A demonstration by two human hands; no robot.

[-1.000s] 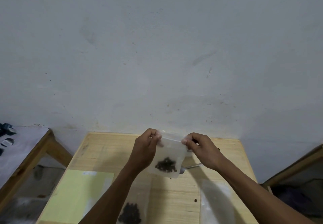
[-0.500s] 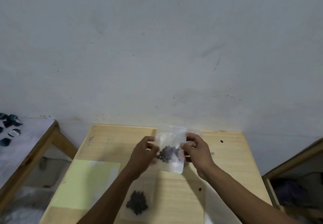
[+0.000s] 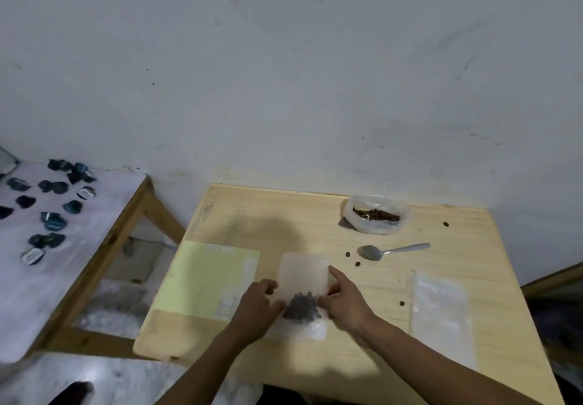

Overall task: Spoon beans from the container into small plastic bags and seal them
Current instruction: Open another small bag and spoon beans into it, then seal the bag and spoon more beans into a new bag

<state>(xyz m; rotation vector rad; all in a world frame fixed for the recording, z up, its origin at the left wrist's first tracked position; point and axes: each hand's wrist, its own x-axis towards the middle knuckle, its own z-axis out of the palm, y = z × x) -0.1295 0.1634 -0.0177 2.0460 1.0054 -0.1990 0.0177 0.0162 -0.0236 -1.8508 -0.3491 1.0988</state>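
- The wall (image 3: 284, 73), pale and scuffed, filled the upper half of the frame.
- The surface (image 3: 284, 215), light wood, took up the lower centre and right, set against the wall.
- A second table (image 3: 104, 196) with a white cover stood at the left edge of the frame, with dark scraps (image 3: 50, 221) scattered on it.
- A yellow sheet (image 3: 202, 278) lay flat on the surface, left of centre.
- A stack of empty bags (image 3: 441, 310) lay at the lower right of the surface.
- The bag (image 3: 303, 275), clear with a dark clump of beans (image 3: 301, 306) in its lower part, lay low over the surface at lower centre, between the two hands; it was blurred, so whether it touched the wood could not be told.
- The left hand (image 3: 255, 306) had its fingers curled at the bag's left edge, thumb against the plastic, gripping it.
- The right hand (image 3: 344, 300) pinched the bag's right edge, forefinger stretched out along it.
- The container (image 3: 377, 215), a white bag rolled open with brown beans inside, sat at the upper right of the surface near the wall.
- The spoon (image 3: 391, 250) lay below the container, bowl to the left, well clear of both hands.
- A few loose beans (image 3: 357, 264) lay near the spoon's bowl.
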